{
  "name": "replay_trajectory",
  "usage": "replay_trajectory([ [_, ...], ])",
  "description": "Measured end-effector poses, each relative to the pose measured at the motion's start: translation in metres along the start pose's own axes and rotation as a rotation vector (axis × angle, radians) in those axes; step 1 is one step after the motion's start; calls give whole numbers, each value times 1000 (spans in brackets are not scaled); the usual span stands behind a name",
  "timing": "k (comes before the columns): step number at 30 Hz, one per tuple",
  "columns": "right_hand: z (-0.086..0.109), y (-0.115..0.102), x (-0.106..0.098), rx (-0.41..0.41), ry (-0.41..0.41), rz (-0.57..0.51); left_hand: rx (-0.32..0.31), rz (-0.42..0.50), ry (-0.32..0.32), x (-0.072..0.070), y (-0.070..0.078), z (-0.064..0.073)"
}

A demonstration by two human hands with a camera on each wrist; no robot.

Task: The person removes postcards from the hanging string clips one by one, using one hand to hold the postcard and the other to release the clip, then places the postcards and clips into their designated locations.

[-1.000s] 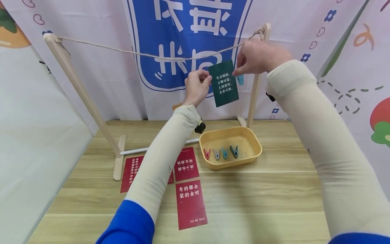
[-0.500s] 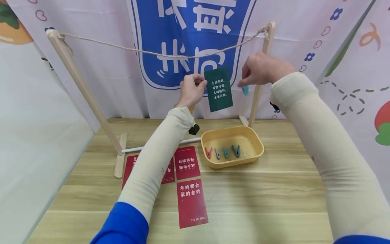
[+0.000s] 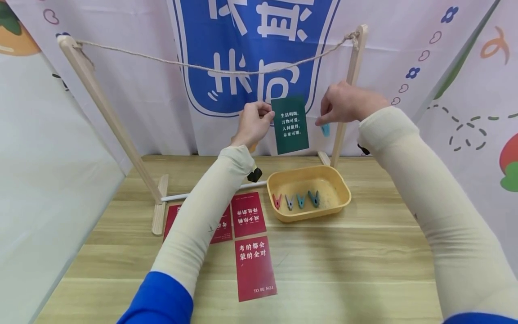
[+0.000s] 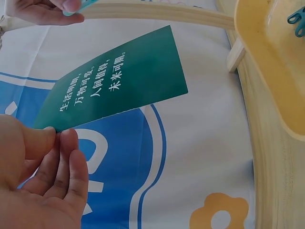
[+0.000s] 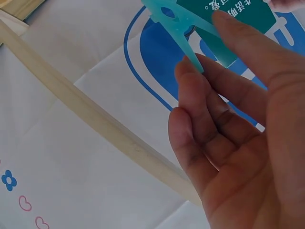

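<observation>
My left hand (image 3: 254, 122) pinches a dark green card (image 3: 290, 125) with white writing by its left edge, between thumb and fingers. In the left wrist view the card (image 4: 119, 76) bends slightly. To the right of the card, my right hand (image 3: 344, 102) pinches a light blue clothespin (image 3: 325, 130) by its handle ends. In the right wrist view the clothespin (image 5: 174, 21) points away from the palm, apart from the card. A sagging twine line (image 3: 243, 72) runs above both hands, tied to the wooden posts (image 3: 351, 74) of a frame.
A yellow tray (image 3: 344, 198) holds several clothespins (image 3: 301, 200). Red cards (image 3: 256, 274) lie on the wooden table (image 3: 340, 256), some partly behind my left sleeve. A white rod (image 3: 175, 197) joins the frame's feet. A printed cloth (image 3: 154, 103) hangs behind.
My right hand has moved down and away from the twine and the card with the clothespin. The left hand and green card have dropped lower and shifted slightly left.
</observation>
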State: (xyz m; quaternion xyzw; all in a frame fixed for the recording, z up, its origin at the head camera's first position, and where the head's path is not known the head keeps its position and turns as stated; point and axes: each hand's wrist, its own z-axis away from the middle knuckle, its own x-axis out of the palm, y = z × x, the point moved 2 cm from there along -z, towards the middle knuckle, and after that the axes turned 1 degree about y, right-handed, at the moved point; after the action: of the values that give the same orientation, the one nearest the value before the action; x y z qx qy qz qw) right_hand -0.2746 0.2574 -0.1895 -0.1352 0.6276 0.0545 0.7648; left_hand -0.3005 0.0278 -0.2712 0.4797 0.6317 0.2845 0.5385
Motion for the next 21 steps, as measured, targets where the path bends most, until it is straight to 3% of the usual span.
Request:
replay_trajectory([
  [11, 0, 0, 15, -40, -36, 11, 43, -51, -14, -6, -3, 3],
  [21, 3, -5, 33, -65, -59, 30, 8, -46, -80, -6, -13, 11],
])
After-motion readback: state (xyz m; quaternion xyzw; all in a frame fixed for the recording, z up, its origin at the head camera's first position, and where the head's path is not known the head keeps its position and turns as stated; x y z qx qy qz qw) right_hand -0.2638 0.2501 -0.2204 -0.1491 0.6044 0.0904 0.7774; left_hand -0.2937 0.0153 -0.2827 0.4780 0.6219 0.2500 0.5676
